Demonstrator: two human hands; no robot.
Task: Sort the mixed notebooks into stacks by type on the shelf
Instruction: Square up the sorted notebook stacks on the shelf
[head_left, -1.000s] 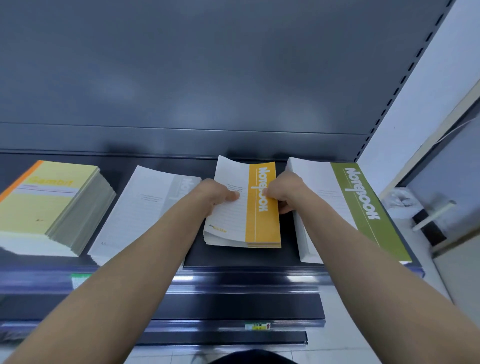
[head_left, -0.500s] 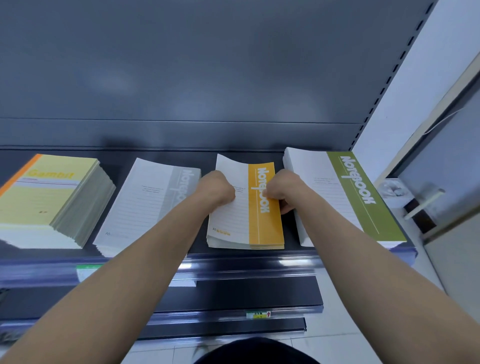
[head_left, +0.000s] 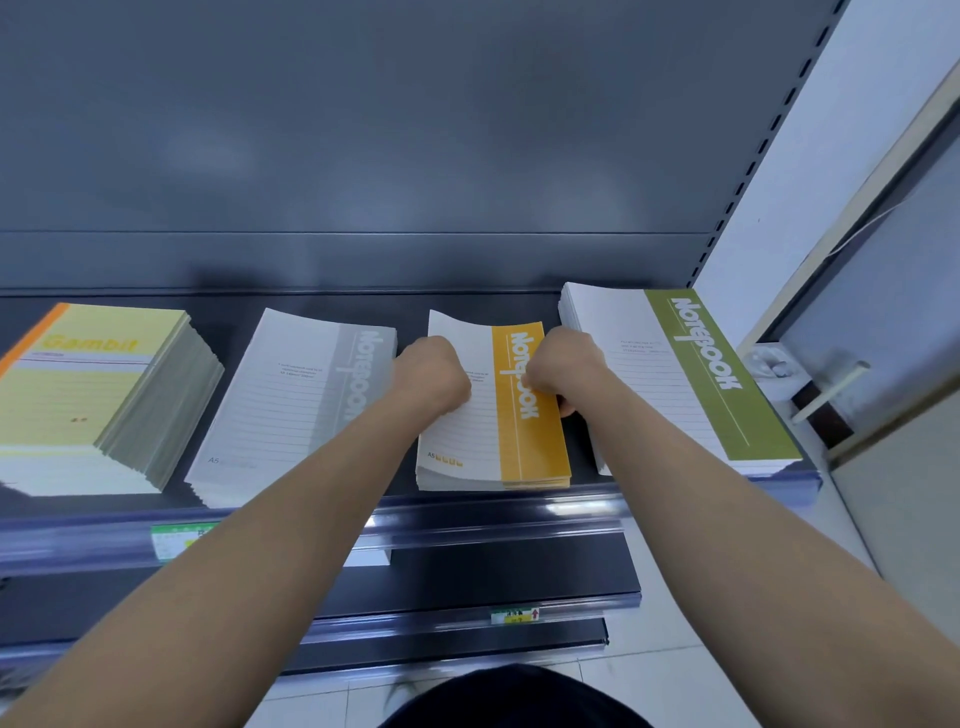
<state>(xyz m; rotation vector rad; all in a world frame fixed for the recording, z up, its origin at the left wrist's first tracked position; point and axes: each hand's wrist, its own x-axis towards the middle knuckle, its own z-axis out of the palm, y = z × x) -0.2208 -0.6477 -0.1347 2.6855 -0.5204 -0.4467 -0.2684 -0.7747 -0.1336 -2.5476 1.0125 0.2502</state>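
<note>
Both hands grasp the orange notebook stack (head_left: 530, 441) on the dark shelf (head_left: 467, 306): the left hand (head_left: 434, 379) clenched over its left edge, the right hand (head_left: 563, 369) curled around its right edge. The stack lies between a grey notebook stack (head_left: 291, 405) and a green one (head_left: 691, 374).

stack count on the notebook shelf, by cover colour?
Pale yellow Gambit stack: 1
Grey-band Notebook stack: 1
Orange-band Notebook stack: 1
Green-band Notebook stack: 1
Total: 4 stacks
</note>
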